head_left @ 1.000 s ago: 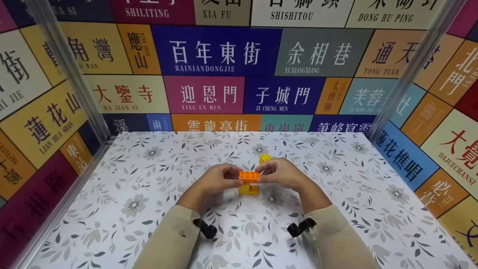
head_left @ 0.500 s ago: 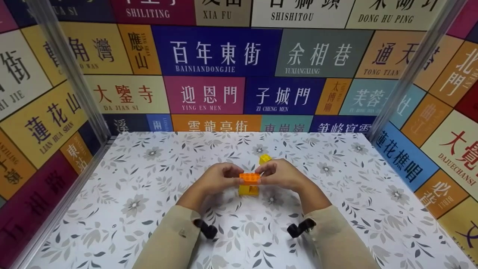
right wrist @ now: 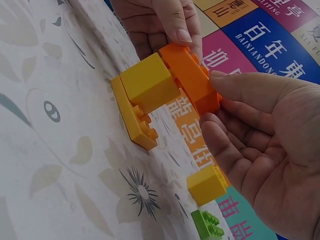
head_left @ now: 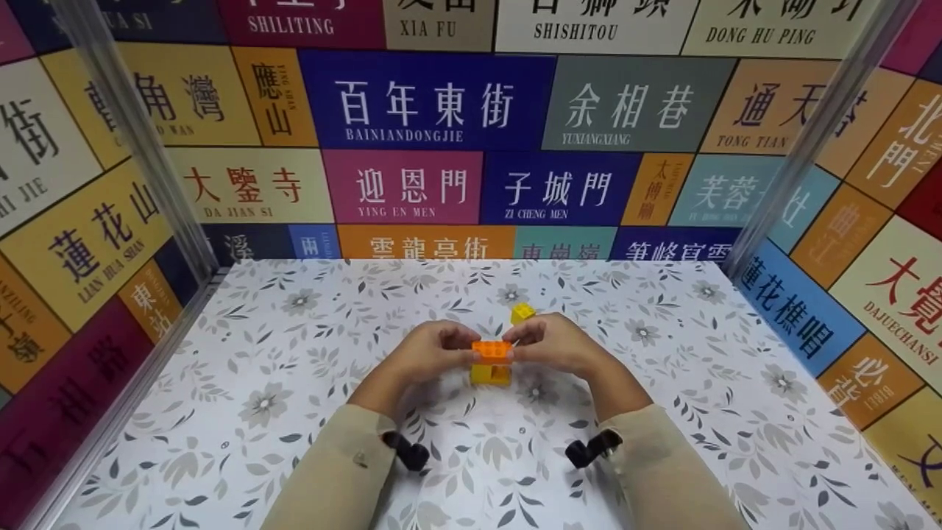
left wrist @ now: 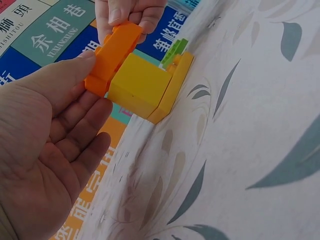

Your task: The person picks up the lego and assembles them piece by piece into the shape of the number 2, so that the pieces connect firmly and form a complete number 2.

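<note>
An orange toy building brick (head_left: 491, 351) lies across the top of a yellow brick (left wrist: 140, 82), which stands on one end of a flatter amber-yellow brick (right wrist: 132, 117). My left hand (head_left: 430, 353) pinches the orange brick's left end between thumb and fingers. At its right end, my right hand (head_left: 556, 344) holds it the same way. In the right wrist view a narrow gap with studs shows between the orange and yellow bricks. I cannot tell how firmly they are joined. The other end of the amber-yellow brick has bare studs.
Behind my right hand stands a separate yellow brick (head_left: 522, 312). A green brick (right wrist: 206, 225) lies near it, hidden from the head view. The table (head_left: 294, 471) has a leaf-and-flower cover, and sign-printed panels (head_left: 427, 103) enclose its back and sides.
The orange brick has come down slightly toward the yellow brick, and the gap under it has narrowed. Both hands keep their hold and have barely shifted.
</note>
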`<state>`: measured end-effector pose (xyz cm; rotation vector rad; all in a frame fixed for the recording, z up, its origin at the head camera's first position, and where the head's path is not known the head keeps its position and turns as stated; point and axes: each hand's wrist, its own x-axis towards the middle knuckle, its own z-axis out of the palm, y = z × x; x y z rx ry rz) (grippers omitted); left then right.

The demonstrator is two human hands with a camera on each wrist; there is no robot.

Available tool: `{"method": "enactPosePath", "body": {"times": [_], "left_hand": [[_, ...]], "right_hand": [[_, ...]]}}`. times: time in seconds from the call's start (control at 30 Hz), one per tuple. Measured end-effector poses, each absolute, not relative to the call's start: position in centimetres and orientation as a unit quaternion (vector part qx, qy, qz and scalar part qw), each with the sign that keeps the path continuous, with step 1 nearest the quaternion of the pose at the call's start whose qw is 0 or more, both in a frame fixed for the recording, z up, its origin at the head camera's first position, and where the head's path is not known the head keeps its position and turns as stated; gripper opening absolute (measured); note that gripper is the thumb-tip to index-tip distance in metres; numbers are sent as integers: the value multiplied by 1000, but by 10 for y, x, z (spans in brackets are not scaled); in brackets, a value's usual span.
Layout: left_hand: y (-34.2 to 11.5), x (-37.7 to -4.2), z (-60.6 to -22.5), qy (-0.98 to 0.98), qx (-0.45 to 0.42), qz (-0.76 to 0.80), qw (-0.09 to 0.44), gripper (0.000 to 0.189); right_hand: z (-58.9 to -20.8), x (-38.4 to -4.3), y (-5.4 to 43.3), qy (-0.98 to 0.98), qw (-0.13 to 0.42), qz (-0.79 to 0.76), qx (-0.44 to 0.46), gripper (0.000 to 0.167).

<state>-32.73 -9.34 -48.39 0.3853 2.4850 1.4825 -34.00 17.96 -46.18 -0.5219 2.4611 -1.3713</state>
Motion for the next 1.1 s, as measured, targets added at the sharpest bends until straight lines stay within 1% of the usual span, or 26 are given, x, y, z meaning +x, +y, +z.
{"method": "enactPosePath", "body": {"times": [0.2, 0.47, 1.1], "left_hand": [[-92, -327, -483, 842, 113, 515, 119, 23], [-92, -324, -483, 840, 127, 517, 105, 23], [-91, -327, -482, 839, 95, 519, 137, 21]], "right_hand": [[-462, -340, 179, 854, 140, -472, -170, 29], [-463, -340, 179, 860, 132, -461, -174, 29], [-465, -340, 178, 863, 136, -459, -158, 26]]}}
